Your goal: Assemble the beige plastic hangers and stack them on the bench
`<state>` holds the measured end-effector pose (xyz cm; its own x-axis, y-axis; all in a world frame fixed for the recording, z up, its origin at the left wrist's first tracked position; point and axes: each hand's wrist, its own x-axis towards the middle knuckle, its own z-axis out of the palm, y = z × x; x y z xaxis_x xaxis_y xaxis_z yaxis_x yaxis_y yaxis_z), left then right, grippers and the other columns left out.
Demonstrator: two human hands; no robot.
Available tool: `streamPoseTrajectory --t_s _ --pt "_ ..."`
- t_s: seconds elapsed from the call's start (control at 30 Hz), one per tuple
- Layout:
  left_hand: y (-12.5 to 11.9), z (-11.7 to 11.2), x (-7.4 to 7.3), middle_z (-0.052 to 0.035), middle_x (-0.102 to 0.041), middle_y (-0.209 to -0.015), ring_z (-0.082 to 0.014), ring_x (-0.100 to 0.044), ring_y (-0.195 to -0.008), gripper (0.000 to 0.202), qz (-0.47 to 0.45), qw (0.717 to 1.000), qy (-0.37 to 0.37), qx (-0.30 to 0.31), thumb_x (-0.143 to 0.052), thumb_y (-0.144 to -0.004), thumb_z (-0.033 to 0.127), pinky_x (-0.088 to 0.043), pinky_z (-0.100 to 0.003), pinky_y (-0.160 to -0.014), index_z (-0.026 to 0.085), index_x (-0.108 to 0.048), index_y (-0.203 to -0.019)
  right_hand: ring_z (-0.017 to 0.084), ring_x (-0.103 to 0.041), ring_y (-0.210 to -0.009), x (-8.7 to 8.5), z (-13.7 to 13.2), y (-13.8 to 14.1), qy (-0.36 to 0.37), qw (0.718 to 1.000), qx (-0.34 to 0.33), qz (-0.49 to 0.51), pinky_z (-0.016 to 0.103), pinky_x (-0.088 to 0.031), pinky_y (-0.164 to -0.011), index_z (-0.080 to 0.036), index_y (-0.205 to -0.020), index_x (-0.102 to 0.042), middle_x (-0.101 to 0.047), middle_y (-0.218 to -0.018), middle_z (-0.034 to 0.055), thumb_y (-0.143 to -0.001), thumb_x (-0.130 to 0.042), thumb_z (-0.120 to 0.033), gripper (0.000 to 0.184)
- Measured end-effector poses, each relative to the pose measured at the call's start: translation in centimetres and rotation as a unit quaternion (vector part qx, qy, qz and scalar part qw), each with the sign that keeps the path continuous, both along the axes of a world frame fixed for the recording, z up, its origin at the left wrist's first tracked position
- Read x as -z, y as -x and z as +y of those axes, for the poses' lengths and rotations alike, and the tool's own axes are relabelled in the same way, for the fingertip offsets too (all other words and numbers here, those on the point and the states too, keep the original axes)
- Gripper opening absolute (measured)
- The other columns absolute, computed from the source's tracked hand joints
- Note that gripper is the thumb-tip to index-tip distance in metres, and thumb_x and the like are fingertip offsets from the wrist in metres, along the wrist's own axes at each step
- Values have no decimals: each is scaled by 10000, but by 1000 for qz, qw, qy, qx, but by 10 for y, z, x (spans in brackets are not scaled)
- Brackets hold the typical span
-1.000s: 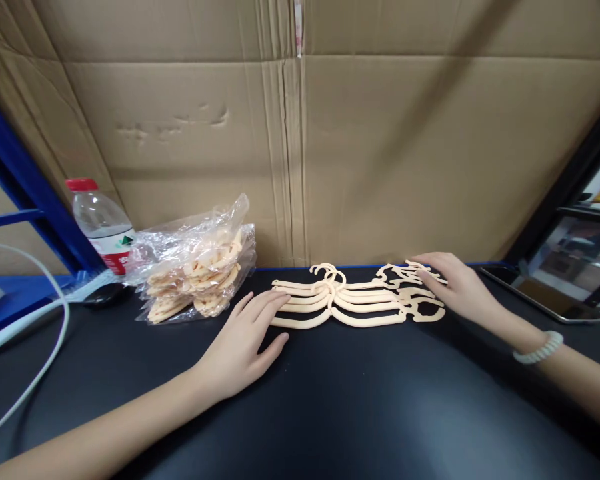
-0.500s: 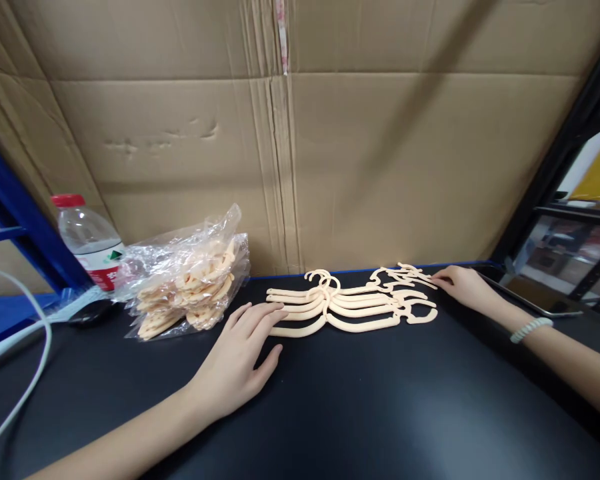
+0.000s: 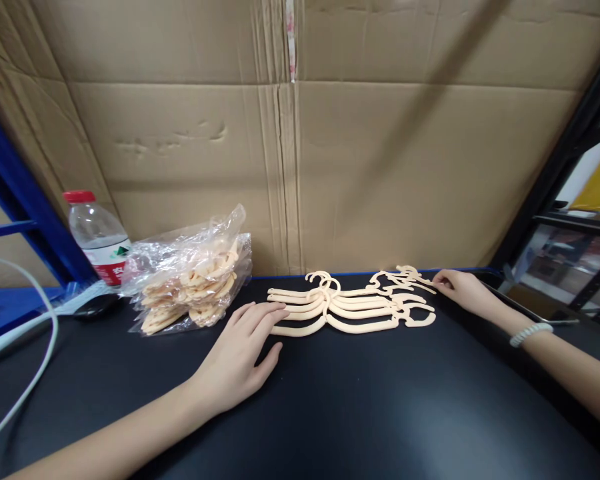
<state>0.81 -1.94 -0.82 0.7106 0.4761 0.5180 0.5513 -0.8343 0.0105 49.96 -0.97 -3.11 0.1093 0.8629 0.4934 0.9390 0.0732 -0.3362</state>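
Several cream plastic hangers point(image 3: 353, 308) lie side by side in a row on the black tabletop point(image 3: 330, 413), hooks pointing toward the cardboard wall. My left hand point(image 3: 240, 357) rests flat on the table with its fingers stretched out, the fingertips touching the left ends of the hangers. My right hand point(image 3: 460, 288) lies at the right end of the row, fingers extended and touching the farthest hangers. Neither hand holds anything. A pale bead bracelet point(image 3: 530, 333) is on my right wrist.
A clear plastic bag of more cream hangers point(image 3: 193, 280) lies at the back left, beside a water bottle with a red cap point(image 3: 97, 237). A white cable point(image 3: 35, 347) curves at the left. A cardboard wall point(image 3: 300, 147) closes the back; a tablet point(image 3: 540, 303) lies far right.
My right hand has slid off the hangers' right ends to just beside them. The left hand has stayed at the left ends. The camera has tilted slightly.
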Motion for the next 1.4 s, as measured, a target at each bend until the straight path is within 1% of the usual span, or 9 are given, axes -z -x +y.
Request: streamPoseTrajectory --t_s 0.2,0.4,0.57,0.7,0.8,0.87,1.03,1.17,1.4 --pt "-3 -5 -3 -98 -565 -1236 -258 -500 -1173 412 -66 997 33 24 -497 -874 129 -394 -416 -996 218 -435 -1271 216 -678 -610 -19 -7 28 -94 988 -4 120 333 -559 -591 -186 -812 -580 -692 -660 85 -816 -485 -505 333" --pt "-19 -39 -10 -35 -632 -997 -170 -607 -871 319 -179 972 153 11 -500 -900 146 -495 -262 -772 240 -475 -1205 179 -688 -686 -37 -45 137 -160 953 -127 222 274 -574 -612 -197 -884 -644 -708 -814 55 -845 -623 -392 200" --pt "-27 -57 -8 -97 -550 -1269 -187 -587 -1027 446 -121 980 135 82 -551 -907 148 -482 -249 -843 241 -449 -1331 126 -665 -676 -42 -93 208 -153 943 -268 127 220 -540 -619 -243 -908 -666 -711 -804 -9 -855 -633 -172 95" --pt "-30 -55 -4 -62 -665 -918 -143 -634 -799 192 -142 964 192 118 -533 -918 123 -490 -207 -725 184 -657 -1053 94 -657 -692 -44 -116 225 -106 915 -364 140 184 -530 -631 -265 -1014 -640 -696 -816 -31 -874 -600 -106 216" --pt "-33 -51 -3 -42 -662 -745 -143 -616 -679 111 -192 945 251 80 -593 -884 157 -476 -222 -640 163 -695 -841 97 -676 -757 -41 -112 221 -70 909 -379 161 194 -554 -716 -280 -1221 -553 -708 -896 -23 -908 -548 -120 352" --pt "-35 -46 -4 -29 -653 -709 -138 -593 -623 112 -258 903 341 42 -642 -848 211 -468 -228 -590 161 -669 -752 128 -676 -886 -35 -100 213 -82 927 -340 137 253 -544 -842 -272 -1266 -520 -709 -991 2 -912 -543 -143 377" --pt "-33 -32 -4 -53 -690 -799 -128 -610 -648 189 -405 733 546 24 -736 -765 296 -485 -217 -595 134 -638 -759 229 -616 -1032 -12 -61 185 -98 952 -290 -13 392 -510 -897 -228 -1095 -634 -683 -1059 70 -917 -534 -213 205" --pt "-22 -22 -4 -75 -723 -842 -114 -621 -668 220 -452 688 567 11 -790 -728 279 -493 -212 -653 119 -651 -786 235 -614 -963 -1 -49 176 -42 957 -284 -47 405 -522 -840 -227 -1031 -653 -665 -1011 81 -928 -522 -256 169" --pt "-12 -11 -3 -58 -716 -866 -93 -609 -692 262 -556 613 561 -6 -847 -667 270 -503 -212 -736 125 -662 -783 208 -595 -833 -9 -55 182 9 957 -287 -40 361 -511 -746 -214 -850 -595 -633 -869 58 -946 -482 -240 151"
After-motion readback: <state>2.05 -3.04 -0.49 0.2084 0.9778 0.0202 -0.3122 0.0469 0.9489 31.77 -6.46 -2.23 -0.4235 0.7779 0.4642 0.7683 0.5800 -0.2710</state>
